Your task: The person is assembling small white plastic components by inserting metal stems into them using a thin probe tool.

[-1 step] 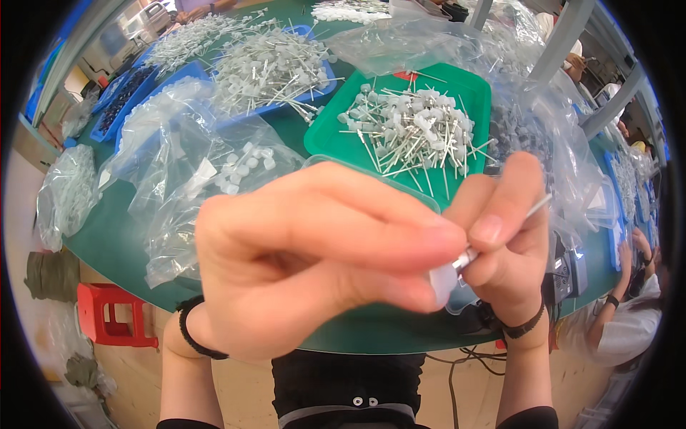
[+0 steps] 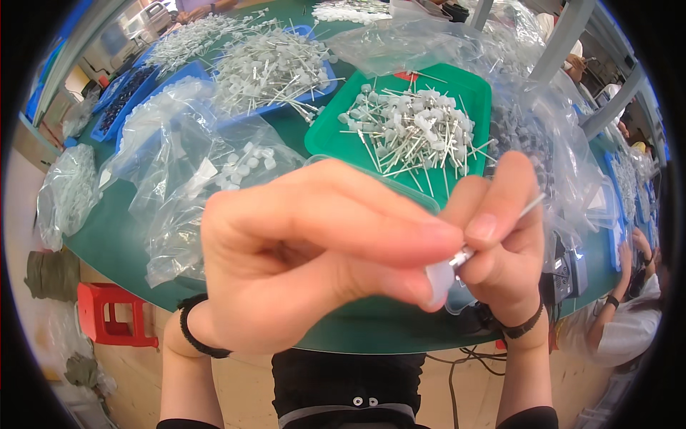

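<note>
Both hands stay raised over the green table (image 2: pixel 121 236) as before: my left hand (image 2: pixel 314 261) pinches the small white cap (image 2: pixel 437 280), my right hand (image 2: pixel 500 236) grips the thin metal pin (image 2: pixel 532 206), the two still unseated, nothing changed.
</note>
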{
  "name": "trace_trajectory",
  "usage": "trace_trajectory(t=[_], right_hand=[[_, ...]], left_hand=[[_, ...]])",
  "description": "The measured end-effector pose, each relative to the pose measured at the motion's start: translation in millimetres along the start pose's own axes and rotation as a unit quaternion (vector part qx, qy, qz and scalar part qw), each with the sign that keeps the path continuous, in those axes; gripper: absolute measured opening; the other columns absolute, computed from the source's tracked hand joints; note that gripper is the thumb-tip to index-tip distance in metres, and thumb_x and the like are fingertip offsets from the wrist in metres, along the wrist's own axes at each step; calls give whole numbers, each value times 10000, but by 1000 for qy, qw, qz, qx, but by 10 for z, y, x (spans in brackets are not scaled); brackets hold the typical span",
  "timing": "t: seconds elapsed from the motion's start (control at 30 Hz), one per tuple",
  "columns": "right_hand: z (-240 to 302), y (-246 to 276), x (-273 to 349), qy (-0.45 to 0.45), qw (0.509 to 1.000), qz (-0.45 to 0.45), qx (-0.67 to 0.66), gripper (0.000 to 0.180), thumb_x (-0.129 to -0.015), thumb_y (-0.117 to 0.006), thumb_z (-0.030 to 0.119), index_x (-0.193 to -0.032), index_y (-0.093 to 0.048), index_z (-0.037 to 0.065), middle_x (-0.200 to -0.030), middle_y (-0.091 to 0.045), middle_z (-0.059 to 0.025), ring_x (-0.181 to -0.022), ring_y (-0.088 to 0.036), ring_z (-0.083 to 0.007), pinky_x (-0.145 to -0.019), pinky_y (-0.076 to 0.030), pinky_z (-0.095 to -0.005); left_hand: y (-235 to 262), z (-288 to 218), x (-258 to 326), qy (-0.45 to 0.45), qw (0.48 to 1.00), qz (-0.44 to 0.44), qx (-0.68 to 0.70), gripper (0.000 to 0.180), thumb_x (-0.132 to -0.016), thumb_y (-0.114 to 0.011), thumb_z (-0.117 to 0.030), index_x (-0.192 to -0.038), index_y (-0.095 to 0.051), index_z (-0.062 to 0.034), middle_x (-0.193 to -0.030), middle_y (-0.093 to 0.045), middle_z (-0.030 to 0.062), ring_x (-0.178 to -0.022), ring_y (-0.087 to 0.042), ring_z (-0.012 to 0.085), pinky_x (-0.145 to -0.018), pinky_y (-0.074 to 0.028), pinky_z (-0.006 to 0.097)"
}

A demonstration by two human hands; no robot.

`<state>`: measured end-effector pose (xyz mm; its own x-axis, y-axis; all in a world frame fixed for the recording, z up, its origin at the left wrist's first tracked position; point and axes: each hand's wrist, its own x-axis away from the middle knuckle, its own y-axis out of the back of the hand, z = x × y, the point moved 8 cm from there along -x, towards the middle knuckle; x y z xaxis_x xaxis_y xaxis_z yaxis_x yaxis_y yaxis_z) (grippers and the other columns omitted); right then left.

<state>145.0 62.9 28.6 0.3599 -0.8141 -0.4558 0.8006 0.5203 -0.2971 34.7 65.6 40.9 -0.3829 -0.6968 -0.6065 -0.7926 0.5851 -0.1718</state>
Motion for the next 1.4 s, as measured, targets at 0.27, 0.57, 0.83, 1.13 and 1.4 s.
trace_trajectory(t=[0.27,0.57,0.83,1.13,1.4], right_hand=[[-289,129,-82,-68,995,-55,-51,120,-856,-479,123,-913,-399,54,-656,-547,-89,-515,-568,-173,-510,-505,-313],[-45,794,-183,8,704,-106,702,352,-732,-612,156,-1039,-508,18,-993,-538,-157,-848,-563,-273,-729,-441,-331],[-324,382,-156,-75,776,67,622,159,-726,-572,100,-856,-545,13,-813,-562,-125,-715,-552,-292,-636,-431,-371],[-958,160,172,-110,715,195,662,111,-696,-564,38,-795,-548,-10,-767,-526,-123,-730,-553,-303,-623,-457,-356],[-991,176,182,-143,661,221,703,152,-723,-584,112,-830,-522,23,-730,-532,-107,-704,-554,-298,-590,-441,-383]], left_hand=[[416,108,16,71,984,-108,-121,174,-859,-469,-91,-932,-559,39,-791,-599,109,-726,-574,154,-648,-465,260],[1019,433,631,225,666,157,-694,142,-721,-585,-85,-859,-582,-52,-861,-588,73,-874,-547,250,-812,-417,383],[1162,530,847,237,540,210,-780,214,-689,-597,-69,-897,-547,-54,-890,-541,77,-910,-497,252,-836,-364,389],[1176,607,580,87,543,132,-825,321,-713,-509,-28,-1027,-471,33,-932,-536,126,-811,-541,290,-662,-453,372],[1489,1049,360,208,538,150,-803,234,-748,-563,-132,-945,-490,-30,-845,-528,104,-720,-569,289,-583,-461,367]])
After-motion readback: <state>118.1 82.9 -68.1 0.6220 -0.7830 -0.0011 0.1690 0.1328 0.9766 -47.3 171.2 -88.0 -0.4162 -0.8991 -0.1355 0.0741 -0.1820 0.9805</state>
